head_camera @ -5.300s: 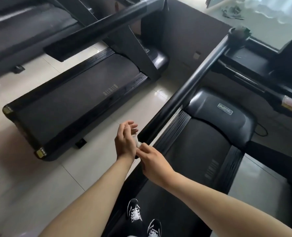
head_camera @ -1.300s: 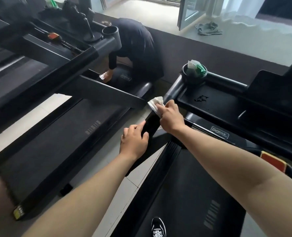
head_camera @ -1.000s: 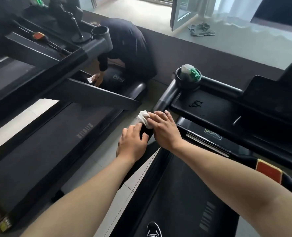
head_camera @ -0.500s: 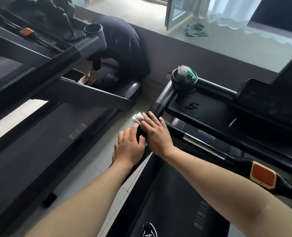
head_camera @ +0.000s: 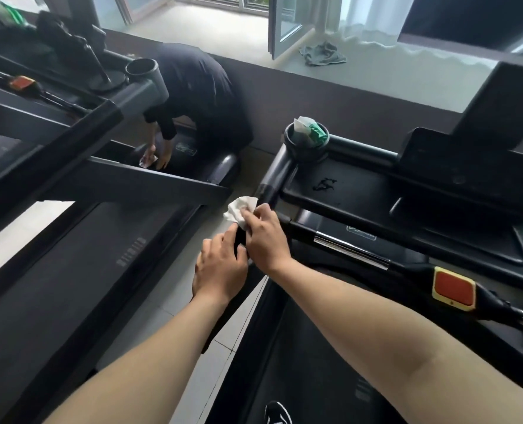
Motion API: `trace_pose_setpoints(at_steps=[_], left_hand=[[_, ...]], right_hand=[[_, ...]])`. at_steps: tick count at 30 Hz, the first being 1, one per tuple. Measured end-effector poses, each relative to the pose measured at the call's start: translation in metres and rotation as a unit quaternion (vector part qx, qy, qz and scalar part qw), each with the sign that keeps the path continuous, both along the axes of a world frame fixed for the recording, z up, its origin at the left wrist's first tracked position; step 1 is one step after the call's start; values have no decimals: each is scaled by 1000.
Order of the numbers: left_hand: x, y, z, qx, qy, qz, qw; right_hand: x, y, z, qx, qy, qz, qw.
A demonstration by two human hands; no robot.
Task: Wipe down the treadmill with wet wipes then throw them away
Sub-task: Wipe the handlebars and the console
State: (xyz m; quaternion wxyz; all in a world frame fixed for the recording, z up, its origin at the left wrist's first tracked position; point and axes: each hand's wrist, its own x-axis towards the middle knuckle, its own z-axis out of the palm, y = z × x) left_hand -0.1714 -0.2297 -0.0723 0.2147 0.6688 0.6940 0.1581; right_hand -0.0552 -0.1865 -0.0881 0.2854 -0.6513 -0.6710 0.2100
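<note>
I stand on a black treadmill (head_camera: 361, 191) whose left handrail (head_camera: 274, 175) runs up toward a cup holder. My right hand (head_camera: 265, 237) pinches a crumpled white wet wipe (head_camera: 239, 209) against the upper part of that rail. Just below it, my left hand (head_camera: 220, 264) grips the same rail, fingers curled over its top. A green and white pack of wipes (head_camera: 310, 131) sticks out of the cup holder (head_camera: 304, 149).
A second treadmill (head_camera: 79, 270) stands to the left across a strip of tiled floor. A person in dark clothes (head_camera: 196, 96) crouches at its front with a wipe. A red stop key (head_camera: 453, 289) sits on the right-hand bar. My shoe (head_camera: 277, 413) rests on the belt.
My right hand slid the wipe down the left handrail from near the cup holder toward my left hand. In the last half second both hands stayed nearly in place.
</note>
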Motion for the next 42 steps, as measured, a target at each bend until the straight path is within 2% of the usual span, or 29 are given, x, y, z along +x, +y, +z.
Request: trace_pose_setpoints(at_steps=[2,5,8,13,19,25,28,33,38,42], left_hand=[[0,0,-2,3,-4,4,1000],[-1,1,-2,2,-15,3,1000],[-1,1,-1,-3,-22,7,1000],[-4,1,1,-11,-50,15,999],[-7,0,7,-14,-94,31,995],[-14,0,4,-24,-132,23,991],[-16,-4,0,-32,-115,10,993],[-27,-23,-1,-33,-101,-27,994],[-56,-64,-7,-8,-113,-21,993],[-80,-94,-9,-17,-116,-23,993]], right_hand=[[1,-5,-4,-2,45,0,999],[11,9,6,-30,15,6,999],[19,26,18,-71,12,-30,997],[8,9,15,-44,104,-109,988],[-22,-56,-31,-94,199,-143,965],[-14,-21,-18,-113,253,-221,935],[-19,-22,-25,-138,272,-221,926],[-57,-61,-42,-230,368,-254,864],[-87,-121,-45,-243,379,-239,860],[-89,-108,-43,-217,373,-274,860]])
